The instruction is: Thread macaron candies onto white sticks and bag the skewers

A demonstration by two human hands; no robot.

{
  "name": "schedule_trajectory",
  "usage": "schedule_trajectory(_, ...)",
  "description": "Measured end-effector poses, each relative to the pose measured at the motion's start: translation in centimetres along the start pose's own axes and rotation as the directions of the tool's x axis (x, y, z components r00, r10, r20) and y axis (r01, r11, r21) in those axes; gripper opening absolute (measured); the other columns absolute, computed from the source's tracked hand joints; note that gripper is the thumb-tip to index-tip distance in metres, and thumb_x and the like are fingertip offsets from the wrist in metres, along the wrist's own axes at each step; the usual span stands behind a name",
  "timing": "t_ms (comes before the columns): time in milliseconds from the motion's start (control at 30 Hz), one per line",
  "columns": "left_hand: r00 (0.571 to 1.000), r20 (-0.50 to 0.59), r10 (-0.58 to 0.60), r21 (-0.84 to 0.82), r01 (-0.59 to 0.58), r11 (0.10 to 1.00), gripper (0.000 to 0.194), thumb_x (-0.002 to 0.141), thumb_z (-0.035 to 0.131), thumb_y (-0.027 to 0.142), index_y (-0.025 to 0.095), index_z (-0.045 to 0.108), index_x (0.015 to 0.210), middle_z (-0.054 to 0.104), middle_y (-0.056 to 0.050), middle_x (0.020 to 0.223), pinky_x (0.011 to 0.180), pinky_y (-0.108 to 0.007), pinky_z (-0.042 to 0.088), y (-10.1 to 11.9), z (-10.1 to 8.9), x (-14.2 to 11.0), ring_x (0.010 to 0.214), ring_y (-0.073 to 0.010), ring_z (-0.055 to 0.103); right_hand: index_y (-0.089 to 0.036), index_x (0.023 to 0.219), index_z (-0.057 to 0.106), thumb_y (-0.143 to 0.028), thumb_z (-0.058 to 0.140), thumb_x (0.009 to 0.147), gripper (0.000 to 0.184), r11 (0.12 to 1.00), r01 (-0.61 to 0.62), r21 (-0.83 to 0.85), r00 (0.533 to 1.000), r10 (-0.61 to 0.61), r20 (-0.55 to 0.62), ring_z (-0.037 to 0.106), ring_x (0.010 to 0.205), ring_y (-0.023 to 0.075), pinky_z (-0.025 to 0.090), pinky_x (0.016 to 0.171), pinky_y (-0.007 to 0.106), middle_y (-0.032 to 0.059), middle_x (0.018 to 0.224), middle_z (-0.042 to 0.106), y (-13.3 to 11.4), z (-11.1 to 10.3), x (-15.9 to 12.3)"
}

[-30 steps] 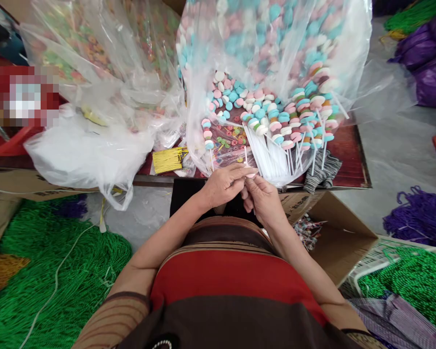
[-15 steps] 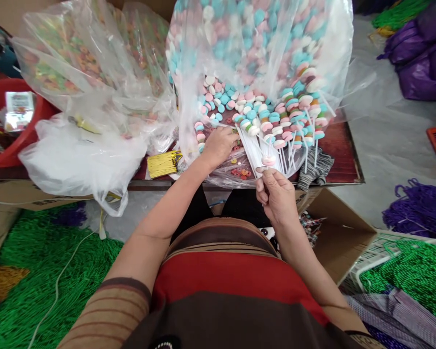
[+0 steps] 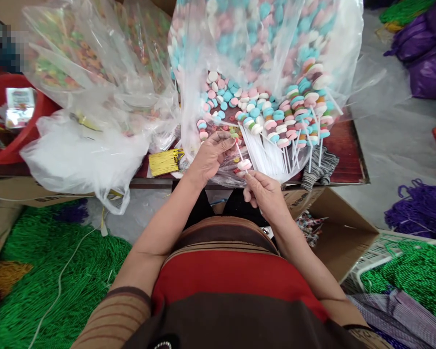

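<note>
My right hand (image 3: pixel 265 191) pinches the lower end of a thin white stick (image 3: pixel 241 152) that carries one pink-and-white marshmallow (image 3: pixel 244 165). At the stick's upper tip, my left hand (image 3: pixel 212 157) holds a small red gummy ring (image 3: pixel 235 140) between thumb and fingers. Whether the ring is threaded on is too small to tell. Beneath the hands lie loose gummy rings on clear plastic. A bundle of white sticks (image 3: pixel 263 152) lies just right of the hands. Beyond it are several marshmallow skewers (image 3: pixel 298 114), and loose marshmallows (image 3: pixel 223 92) spill from a big clear bag (image 3: pixel 183 97).
Yellow twist ties (image 3: pixel 164 162) and a white plastic bag (image 3: pixel 79 160) lie to the left, with a red basin (image 3: pixel 43 109) beyond. Grey knitted gloves (image 3: pixel 321 167) rest near the table's right edge. An open cardboard box (image 3: pixel 348 228) stands below on the right.
My right hand has moved left with the stick and marshmallow. My left hand has lifted from the loose gummy rings with a red one, and the two hands now meet at the stick.
</note>
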State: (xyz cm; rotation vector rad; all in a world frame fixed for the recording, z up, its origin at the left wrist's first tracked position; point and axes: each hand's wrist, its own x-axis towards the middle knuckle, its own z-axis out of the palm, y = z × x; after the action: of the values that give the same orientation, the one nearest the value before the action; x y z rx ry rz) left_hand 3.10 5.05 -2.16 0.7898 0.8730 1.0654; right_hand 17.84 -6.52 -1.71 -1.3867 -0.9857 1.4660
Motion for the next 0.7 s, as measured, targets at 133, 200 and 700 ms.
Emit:
schedule_trajectory(133,0.997,-0.072,-0.009,-0.168,-0.004,0.986,0.023,0.082,0.083,0.014,0.021,0.060,0.082,0.063,0.009,0.072,0.066,-0.019,0.050,-0.4,0.3,-1.1,0.066,-0.0043,0.064,-0.017,0.102,0.075,-0.057,0.062,0.091,0.044,0.995,0.022,-0.097,1.000,-0.021,0.008,0.034,0.032,0.0053,0.021,0.035,0.020,-0.0087,0.044,0.051,-0.6,0.7,-0.1)
schedule_trajectory(200,0.996,-0.092,-0.001,-0.199,-0.018,0.980,0.022,0.082,0.082,0.012,0.021,0.061,0.082,0.064,0.009,0.072,0.067,-0.018,0.050,-0.5,0.3,-1.3,0.066,-0.0040,0.065,-0.017,0.101,0.076,-0.056,0.061,0.091,0.043,0.992,0.037,-0.121,0.999,-0.038,-0.011,0.033,0.032,0.0053,0.020,0.035,0.020,-0.0088,0.043,0.050,-0.7,0.8,-0.2)
schedule_trajectory(700,0.993,-0.112,-0.042,-0.334,0.002,0.943,0.014,0.089,0.073,0.014,0.020,0.062,0.084,0.072,0.006,0.082,0.074,-0.020,0.054,-1.3,0.2,-1.9,0.079,-0.0069,0.071,-0.017,0.102,0.076,-0.056,0.063,0.091,0.042,0.999,0.010,-0.039,1.000,-0.011,-0.024,0.031,0.032,0.0050,0.019,0.034,0.019,-0.0092,0.043,0.049,-0.9,1.3,-0.7)
